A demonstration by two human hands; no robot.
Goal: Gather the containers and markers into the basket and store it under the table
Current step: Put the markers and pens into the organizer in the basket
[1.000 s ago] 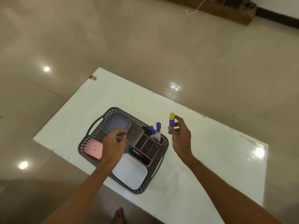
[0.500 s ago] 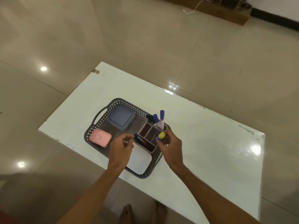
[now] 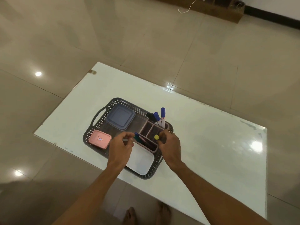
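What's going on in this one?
A person works over a grey perforated plastic basket on the white table. The right hand holds a yellow-capped marker at the mauve divided organiser inside it; the left hand pinches a thin grey item beside it. A blue square container, pink container and white container lie inside too.

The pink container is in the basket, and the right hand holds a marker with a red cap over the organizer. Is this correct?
Not quite. The head view shows the marker in the right hand has a yellow cap, not red. The pink container is in the basket, and the marker is over the organizer.
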